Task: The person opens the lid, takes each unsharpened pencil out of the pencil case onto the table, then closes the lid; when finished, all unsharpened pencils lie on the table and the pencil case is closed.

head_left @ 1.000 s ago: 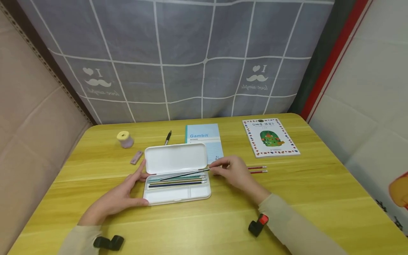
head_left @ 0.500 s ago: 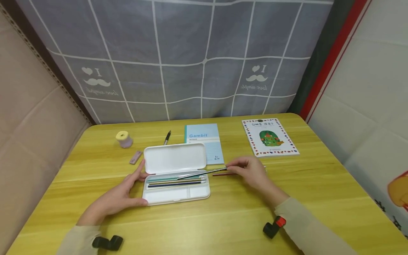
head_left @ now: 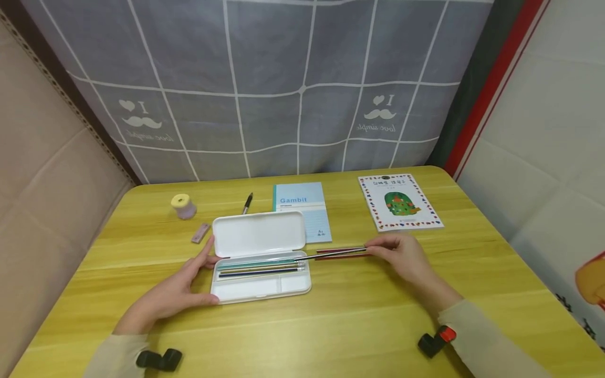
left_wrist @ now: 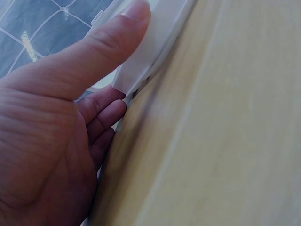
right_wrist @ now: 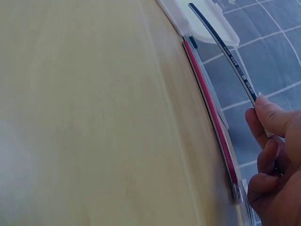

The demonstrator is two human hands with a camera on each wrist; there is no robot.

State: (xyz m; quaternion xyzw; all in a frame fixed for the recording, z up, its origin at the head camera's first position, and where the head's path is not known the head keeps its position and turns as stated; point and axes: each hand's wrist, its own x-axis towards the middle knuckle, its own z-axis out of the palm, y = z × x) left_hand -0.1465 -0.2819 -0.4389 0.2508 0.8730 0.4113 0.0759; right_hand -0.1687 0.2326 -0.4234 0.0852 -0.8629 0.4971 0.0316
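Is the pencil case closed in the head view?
No, the white pencil case has its lid raised, and pencils are visible inside it.

I have the pencil case (head_left: 250, 287) on the surface (head_left: 283, 336), pencils (head_left: 259, 272) lying in it and two loose pencils (right_wrist: 210, 108) just to its right. Behind it lie the pen (head_left: 248, 203) and notebook (head_left: 306, 206), the booklet (head_left: 400, 203) farther right; leftward, I see the eraser (head_left: 200, 233), the tub (head_left: 183, 206) behind that.

Beige sleeves (head_left: 118, 357), black wrist cameras (head_left: 159, 360)
Both sleeves are plain and long; each camera is blocky and angular, the right one bearing a bright red patch (head_left: 447, 333).
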